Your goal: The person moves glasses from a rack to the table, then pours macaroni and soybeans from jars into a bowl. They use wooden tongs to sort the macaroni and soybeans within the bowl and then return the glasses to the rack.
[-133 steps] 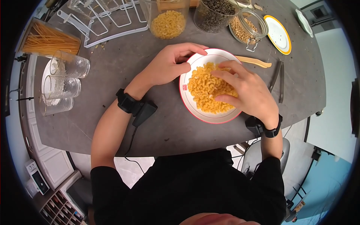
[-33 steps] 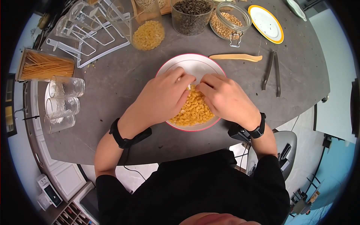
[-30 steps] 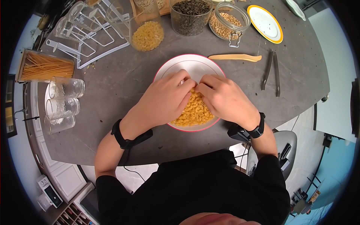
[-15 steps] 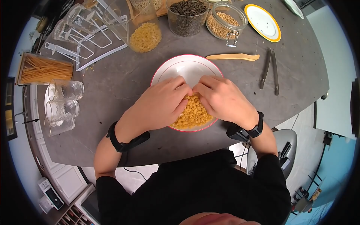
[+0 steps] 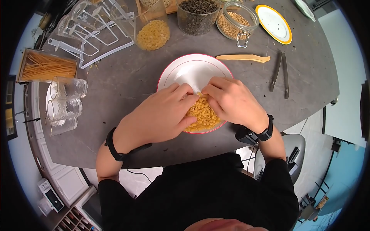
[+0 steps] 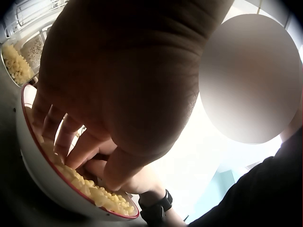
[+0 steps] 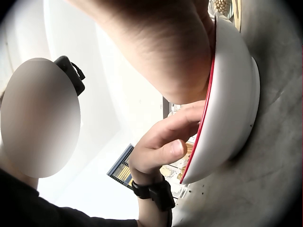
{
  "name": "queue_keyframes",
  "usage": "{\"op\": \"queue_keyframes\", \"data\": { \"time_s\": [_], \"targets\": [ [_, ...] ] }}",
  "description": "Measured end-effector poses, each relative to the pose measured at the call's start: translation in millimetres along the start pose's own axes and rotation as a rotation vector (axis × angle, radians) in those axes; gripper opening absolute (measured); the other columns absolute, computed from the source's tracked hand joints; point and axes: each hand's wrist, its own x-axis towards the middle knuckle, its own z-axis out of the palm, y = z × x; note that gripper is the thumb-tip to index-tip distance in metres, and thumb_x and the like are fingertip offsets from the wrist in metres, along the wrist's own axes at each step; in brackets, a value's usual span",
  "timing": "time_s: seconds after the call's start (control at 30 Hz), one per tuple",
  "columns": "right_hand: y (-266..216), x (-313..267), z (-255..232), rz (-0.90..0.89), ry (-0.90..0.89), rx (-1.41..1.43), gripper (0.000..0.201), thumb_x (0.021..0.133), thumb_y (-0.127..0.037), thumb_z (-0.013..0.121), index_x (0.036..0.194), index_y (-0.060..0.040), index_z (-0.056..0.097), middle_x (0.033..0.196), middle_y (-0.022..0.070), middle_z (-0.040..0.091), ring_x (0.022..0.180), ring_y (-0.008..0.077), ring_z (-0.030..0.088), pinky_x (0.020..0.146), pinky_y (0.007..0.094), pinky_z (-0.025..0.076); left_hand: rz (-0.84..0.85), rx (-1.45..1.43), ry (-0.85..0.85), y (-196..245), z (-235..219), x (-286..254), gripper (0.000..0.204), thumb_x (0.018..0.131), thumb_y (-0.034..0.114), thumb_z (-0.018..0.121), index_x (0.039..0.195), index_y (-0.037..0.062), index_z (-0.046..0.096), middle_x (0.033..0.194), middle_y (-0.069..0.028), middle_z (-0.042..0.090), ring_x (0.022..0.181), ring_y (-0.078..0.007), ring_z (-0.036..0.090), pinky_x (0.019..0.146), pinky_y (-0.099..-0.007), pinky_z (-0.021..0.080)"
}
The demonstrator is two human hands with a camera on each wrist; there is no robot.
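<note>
A white bowl (image 5: 192, 69) with a red rim stands on the grey table before the person. Elbow macaroni (image 5: 202, 115) lies heaped in its near half, and the white inside shows at the far side. My left hand (image 5: 154, 115) reaches in from the left, its thumb spread over the macaroni. In the left wrist view its fingers (image 6: 64, 137) point down into the macaroni (image 6: 99, 194). Opposite it, my right hand (image 5: 237, 102) has bent fingers at the heap's far edge, close to the left fingertips. The right palm hides what its fingertips touch.
Beyond the bowl lie a wooden utensil (image 5: 243, 57) and metal tongs (image 5: 281, 75). Jars of pasta (image 5: 153, 35), dark dried leaves (image 5: 197, 17) and chickpeas (image 5: 233, 25) stand at the back. Glasses (image 5: 67, 106), a spaghetti box (image 5: 48, 66) and a white rack (image 5: 100, 57) are left.
The left hand has gone from the bowl's rim into the macaroni beside the right. The macaroni has shifted to the near side. Lately the left thumb has spread away from its fingers.
</note>
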Motion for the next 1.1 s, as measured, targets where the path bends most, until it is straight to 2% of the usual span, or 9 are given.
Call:
{"op": "queue_keyframes", "data": {
  "time_s": [0.07,0.23,0.4,0.53,0.63,0.7,0.8,0.87,1.1],
  "targets": [
    [2,1,2,-0.035,0.051,-0.022,0.019,0.076,0.002,0.067,0.094,-0.0023,0.068,0.087,0.0106,0.065,0.077,0.0333,0.066,0.067,0.0444,0.055,0.025,-0.029,-0.004,-8,-2,2,0.034,0.092,0.014,0.067,0.124,0.0007,0.062,0.118,-0.0127,0.06,0.111,-0.0333,0.06,0.095,-0.0424,0.05],
    [1,2,2,-0.032,0.044,-0.011,0.02,0.076,0.002,0.066,0.095,-0.0019,0.068,0.087,0.0102,0.064,0.078,0.0326,0.067,0.068,0.0434,0.056,0.003,-0.033,0.001,-18,-8,4,0.028,0.095,0.009,0.06,0.122,0.0029,0.063,0.12,-0.0107,0.062,0.114,-0.032,0.061,0.096,-0.0432,0.05],
    [2,3,4,-0.04,0.078,-0.028,0.022,0.076,0.003,0.065,0.097,-0.0011,0.069,0.092,0.0111,0.064,0.081,0.0322,0.067,0.071,0.0422,0.056,0.016,-0.07,-0.036,-25,-10,5,0.028,0.095,0.003,0.055,0.121,0.0019,0.063,0.119,-0.0129,0.065,0.109,-0.0361,0.063,0.093,-0.0443,0.051],
    [2,3,4,-0.065,0.066,-0.034,0.025,0.076,-0.001,0.07,0.1,-0.0023,0.068,0.095,0.0099,0.062,0.088,0.0309,0.066,0.073,0.0428,0.057,0.021,-0.065,-0.025,-25,-12,6,0.028,0.094,0.001,0.054,0.121,0.0012,0.064,0.118,-0.014,0.066,0.107,-0.0378,0.063,0.092,-0.0448,0.051],
    [1,1,4,-0.063,0.023,-0.011,0.026,0.076,-0.001,0.07,0.102,-0.0024,0.069,0.098,0.01,0.063,0.09,0.0311,0.066,0.075,0.0428,0.057,0.059,-0.067,0.001,-28,-15,7,0.029,0.092,-0.001,0.053,0.119,0.0005,0.064,0.118,-0.015,0.067,0.108,-0.0382,0.063,0.092,-0.0449,0.051],
    [1,1,3,-0.066,0.014,-0.001,0.027,0.076,0.0,0.07,0.103,-0.0024,0.069,0.098,0.0101,0.063,0.09,0.0314,0.066,0.075,0.0431,0.057,0.017,-0.046,0.098,-29,-18,8,0.031,0.091,-0.003,0.052,0.119,-0.0001,0.064,0.119,-0.016,0.066,0.108,-0.0388,0.063,0.093,-0.0451,0.051],
    [2,3,0,-0.062,0.1,-0.018,0.028,0.075,0.001,0.068,0.104,-0.002,0.069,0.099,0.0112,0.063,0.091,0.0325,0.065,0.075,0.0437,0.057,-0.027,-0.013,0.174,-29,-19,8,0.032,0.09,-0.004,0.051,0.119,-0.0004,0.064,0.119,-0.0162,0.066,0.108,-0.0385,0.063,0.093,-0.0449,0.051],
    [6,4,-2,-0.028,0.192,-0.045,0.03,0.075,0.006,0.065,0.104,-0.0013,0.068,0.101,0.0123,0.063,0.092,0.0337,0.065,0.076,0.0441,0.057,-0.023,-0.013,0.16,-30,-15,9,0.032,0.09,-0.005,0.051,0.119,-0.0006,0.064,0.119,-0.0158,0.066,0.109,-0.0381,0.063,0.093,-0.0447,0.051],
    [6,6,-2,0.032,0.263,0.023,0.031,0.075,0.013,0.06,0.103,0.0,0.068,0.1,0.0153,0.065,0.09,0.0378,0.067,0.076,0.0456,0.057,0.037,-0.026,0.123,-26,-1,11,0.03,0.092,-0.003,0.052,0.119,-0.0005,0.065,0.119,-0.0137,0.066,0.111,-0.0358,0.062,0.094,-0.0438,0.051]
  ]
}}
